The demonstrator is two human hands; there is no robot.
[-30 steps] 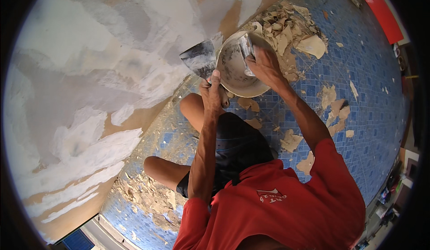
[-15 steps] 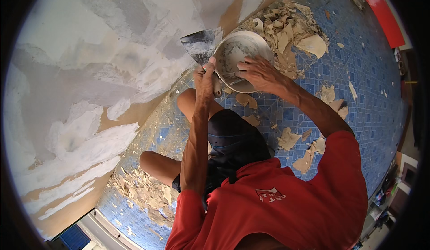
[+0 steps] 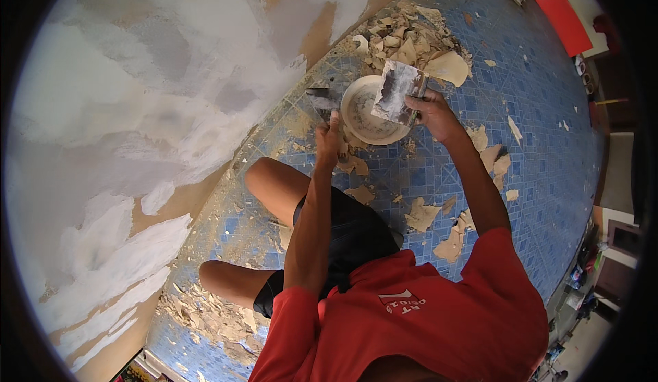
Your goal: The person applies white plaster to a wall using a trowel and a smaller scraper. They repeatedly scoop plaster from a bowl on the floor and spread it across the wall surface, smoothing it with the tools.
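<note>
My left hand (image 3: 329,139) is closed round the handle of a putty knife (image 3: 319,98), its dark, smeared blade just left of a pale round bucket (image 3: 354,116). White and grey paste coats the inside of the bucket, which stands on the floor. Over its right side, my right hand (image 3: 432,113) grips a flat rectangular putty spreader (image 3: 396,89) by its long edge. Thick white paste lies across the face of that spreader. The two blades are apart, with the bucket's left part between them.
The wall (image 3: 144,101) on the left carries white and grey patches over tan. Paint flakes (image 3: 411,43) are heaped beyond the bucket, with another flake pile (image 3: 212,313) near my knees. Loose pieces dot the blue tiled floor (image 3: 541,169). A red panel (image 3: 558,12) stands far right.
My right hand has come up out of the bucket, bringing the paste-covered spreader into sight. The putty knife has turned and now shows less of its blade. The view has shifted.
</note>
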